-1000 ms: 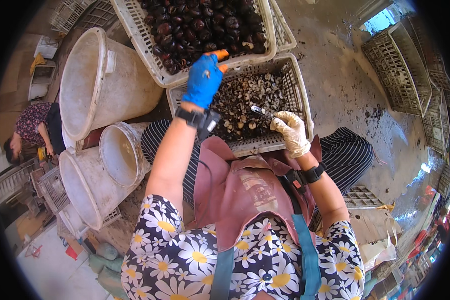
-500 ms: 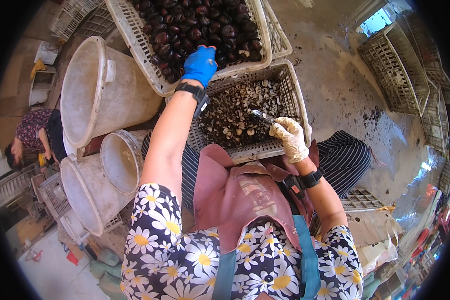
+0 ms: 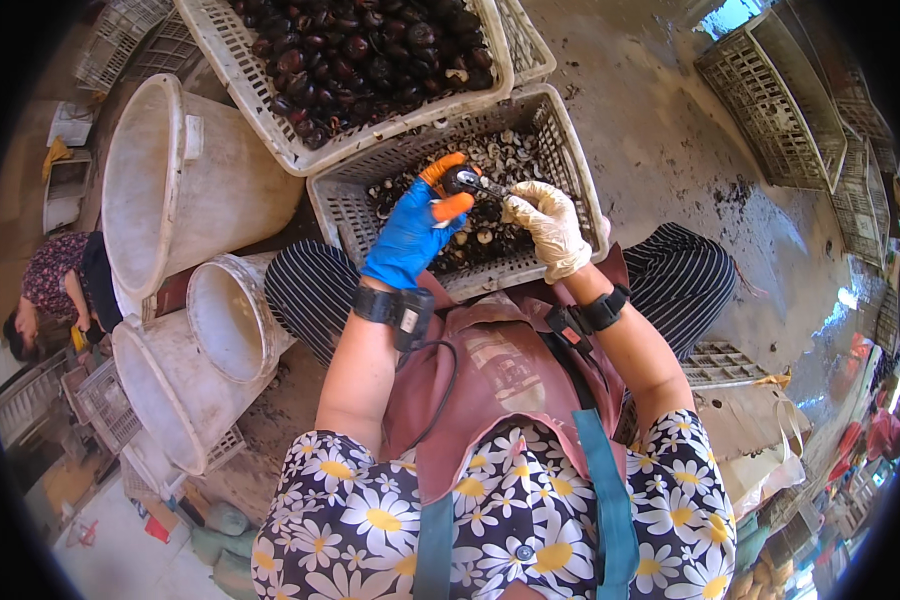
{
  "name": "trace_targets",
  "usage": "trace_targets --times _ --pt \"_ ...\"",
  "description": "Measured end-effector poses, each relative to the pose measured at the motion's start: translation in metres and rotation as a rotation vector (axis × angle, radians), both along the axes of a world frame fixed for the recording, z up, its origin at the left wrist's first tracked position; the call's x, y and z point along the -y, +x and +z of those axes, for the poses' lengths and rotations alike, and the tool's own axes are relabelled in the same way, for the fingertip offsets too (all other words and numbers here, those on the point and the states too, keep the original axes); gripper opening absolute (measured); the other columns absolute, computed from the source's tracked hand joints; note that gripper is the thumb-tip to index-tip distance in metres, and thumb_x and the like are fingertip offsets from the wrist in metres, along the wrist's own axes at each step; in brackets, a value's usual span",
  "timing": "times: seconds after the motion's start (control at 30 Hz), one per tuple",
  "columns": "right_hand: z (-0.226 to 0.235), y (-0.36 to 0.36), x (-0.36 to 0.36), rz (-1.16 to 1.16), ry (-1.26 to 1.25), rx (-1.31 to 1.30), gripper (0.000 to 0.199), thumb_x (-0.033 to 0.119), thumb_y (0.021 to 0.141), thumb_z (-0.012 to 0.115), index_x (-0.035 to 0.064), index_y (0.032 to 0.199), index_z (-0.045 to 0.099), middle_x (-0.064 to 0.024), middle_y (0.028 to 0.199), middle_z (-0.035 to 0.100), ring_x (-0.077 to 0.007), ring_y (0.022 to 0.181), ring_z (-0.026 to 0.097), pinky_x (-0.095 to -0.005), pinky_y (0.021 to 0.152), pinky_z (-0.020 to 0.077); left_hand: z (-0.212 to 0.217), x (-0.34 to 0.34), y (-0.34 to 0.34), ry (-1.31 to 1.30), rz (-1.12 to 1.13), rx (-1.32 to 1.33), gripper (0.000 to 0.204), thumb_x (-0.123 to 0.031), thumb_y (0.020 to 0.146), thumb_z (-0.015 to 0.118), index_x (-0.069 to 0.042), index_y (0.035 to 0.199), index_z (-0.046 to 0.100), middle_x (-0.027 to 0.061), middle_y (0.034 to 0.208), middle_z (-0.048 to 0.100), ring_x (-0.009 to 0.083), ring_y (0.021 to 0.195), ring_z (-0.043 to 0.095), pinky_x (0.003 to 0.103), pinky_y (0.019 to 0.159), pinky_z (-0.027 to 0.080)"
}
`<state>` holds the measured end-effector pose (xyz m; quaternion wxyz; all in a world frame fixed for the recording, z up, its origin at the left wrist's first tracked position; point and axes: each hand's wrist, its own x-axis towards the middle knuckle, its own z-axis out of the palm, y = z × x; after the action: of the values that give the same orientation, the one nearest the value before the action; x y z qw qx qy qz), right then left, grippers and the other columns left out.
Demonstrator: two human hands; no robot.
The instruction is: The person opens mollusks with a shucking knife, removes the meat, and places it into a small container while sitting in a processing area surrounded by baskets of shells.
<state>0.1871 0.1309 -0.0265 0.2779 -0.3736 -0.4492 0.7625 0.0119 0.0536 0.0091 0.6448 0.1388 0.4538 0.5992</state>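
Fingers [image 3: 440,190] of the left hand [image 3: 410,235], in a blue glove with orange tips, pinch one dark round nut [image 3: 460,180] and hold it over the near crate [image 3: 570,160]; fingers of the right hand [image 3: 548,228], in a pale glove, are closed around a small metal knife [image 3: 485,183] whose blade end touches the nut. Step in hand, by judgement: peeling or trimming the nut, held between both hands just above the crate. Next move, by judgement, calls for a steady pinch on the nut, a slow turn against the blade, and the edge kept off the orange tips. Near crate: white plastic lattice, holding dark peel scraps and pale pieces, resting against striped trouser knees. Far crate [image 3: 240,60]: white, touching the near one, filled with dark glossy unpeeled nuts. Both wrists carry black bands; a cable runs from the left one. Reddish-brown apron [image 3: 490,380] over a daisy-print top. To the left, three white buckets [image 3: 170,190] lying tilted, close together. Grey concrete floor [image 3: 670,120] to the right, with empty crates [image 3: 770,90] well apart. Another person crouches at the far left edge.
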Motion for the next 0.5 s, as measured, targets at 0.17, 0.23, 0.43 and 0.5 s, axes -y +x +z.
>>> trace_targets --times 0.17,0.23,0.43,0.5 --pt "-0.013 0.012 0.007 -0.009 0.001 0.047 0.017 0.005 0.077 0.067 -0.0013 0.092 0.06 -0.0012 0.077 0.06 -0.0056 0.066 0.051 -0.0197 0.059 0.0439 -0.004 0.003 0.02 -0.075 -0.009 -0.395 0.049 0.0 0.075 0.067 -0.007 0.121 0.05 0.0046 0.103 0.061 0.0092 0.089 0.056 0.02 0.076 0.047" --pt "-0.013 0.014 0.006 0.015 0.09 0.123 0.02 0.007 0.077 0.068 -0.0017 0.093 0.06 -0.0013 0.078 0.06 -0.0057 0.066 0.052 -0.0196 0.059 0.044 -0.009 0.006 0.018 -0.078 -0.048 -0.522 0.047 0.0 0.073 0.069 -0.006 0.118 0.053 0.0032 0.096 0.062 0.0088 0.083 0.058 0.021 0.075 0.048" --pt "0.006 0.012 0.02 0.073 0.115 0.14 0.019 0.008 0.076 0.069 -0.0011 0.091 0.063 -0.0016 0.075 0.062 -0.0068 0.067 0.055 -0.0214 0.061 0.0458 -0.004 0.019 0.026 0.006 -0.137 -0.643 0.043 -0.001 0.07 0.073 -0.003 0.111 0.058 0.0006 0.092 0.063 0.007 0.084 0.057 0.022 0.077 0.048" --pt "0.007 0.015 0.023 0.142 0.232 0.26 0.018 0.007 0.077 0.068 -0.0005 0.093 0.062 -0.0009 0.081 0.061 -0.0064 0.07 0.054 -0.0207 0.065 0.0461 -0.012 0.028 0.027 -0.047 -0.141 -0.532 0.042 -0.002 0.07 0.072 -0.002 0.11 0.058 0.0015 0.093 0.064 0.0065 0.083 0.057 0.021 0.077 0.048"
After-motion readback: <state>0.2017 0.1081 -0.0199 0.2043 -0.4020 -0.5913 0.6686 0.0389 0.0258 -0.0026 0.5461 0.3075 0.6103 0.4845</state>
